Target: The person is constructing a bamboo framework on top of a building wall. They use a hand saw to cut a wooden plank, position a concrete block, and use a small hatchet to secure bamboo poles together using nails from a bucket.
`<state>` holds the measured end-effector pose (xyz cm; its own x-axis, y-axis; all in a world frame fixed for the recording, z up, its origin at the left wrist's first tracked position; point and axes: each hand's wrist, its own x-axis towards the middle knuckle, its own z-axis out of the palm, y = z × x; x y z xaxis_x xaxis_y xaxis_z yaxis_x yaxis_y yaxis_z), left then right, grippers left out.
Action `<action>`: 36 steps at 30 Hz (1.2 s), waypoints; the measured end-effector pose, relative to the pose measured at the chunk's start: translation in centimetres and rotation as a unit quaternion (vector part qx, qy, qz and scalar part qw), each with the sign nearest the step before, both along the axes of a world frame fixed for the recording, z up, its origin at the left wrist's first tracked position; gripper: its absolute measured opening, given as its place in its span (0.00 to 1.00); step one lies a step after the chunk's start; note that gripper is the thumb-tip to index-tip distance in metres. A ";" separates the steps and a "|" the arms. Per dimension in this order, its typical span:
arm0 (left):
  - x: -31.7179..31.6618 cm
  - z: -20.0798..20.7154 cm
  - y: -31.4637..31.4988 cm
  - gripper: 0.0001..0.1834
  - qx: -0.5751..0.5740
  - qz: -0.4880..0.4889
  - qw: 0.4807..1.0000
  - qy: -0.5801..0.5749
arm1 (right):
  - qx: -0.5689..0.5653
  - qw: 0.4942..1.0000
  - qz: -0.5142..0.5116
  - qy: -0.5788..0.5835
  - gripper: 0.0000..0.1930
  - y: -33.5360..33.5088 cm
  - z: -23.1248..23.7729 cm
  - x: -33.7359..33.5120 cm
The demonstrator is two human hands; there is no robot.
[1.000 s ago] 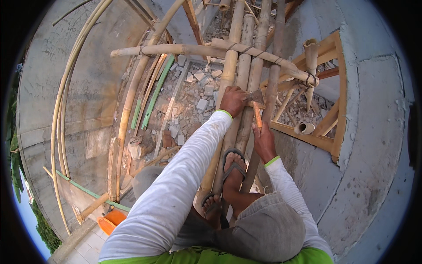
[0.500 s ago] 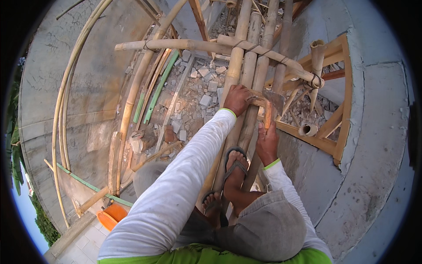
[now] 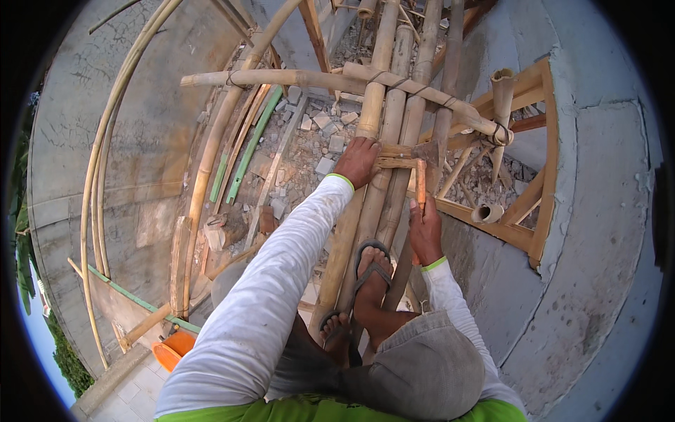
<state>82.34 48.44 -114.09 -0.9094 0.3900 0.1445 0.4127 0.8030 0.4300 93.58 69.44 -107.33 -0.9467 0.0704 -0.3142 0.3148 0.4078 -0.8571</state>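
My left hand is closed around the end of a short piece of wood, held above the bamboo poles. A dark, flat patch shows at the wood's far right end; whether it belongs to that piece I cannot tell. My right hand grips an upright tool with an orange handle. Its upper end meets the right end of the wood, and its working part cannot be made out. Beneath both hands run several bamboo poles, where my sandalled feet rest.
Across the poles lies a bamboo crosspiece tied with dark cord. Broken rubble covers the ground below. A wooden frame stands at the right beside a grey wall. An orange container sits at lower left.
My left hand has moved left with the piece of wood. The orange handle is more upright and shows more of its length. The whole view has shifted slightly.
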 end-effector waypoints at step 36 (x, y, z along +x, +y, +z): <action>-4.2 -1.1 0.9 0.30 0.087 0.041 0.995 -0.012 | 0.146 0.987 0.028 0.069 0.15 -0.5 -1.1 -4.5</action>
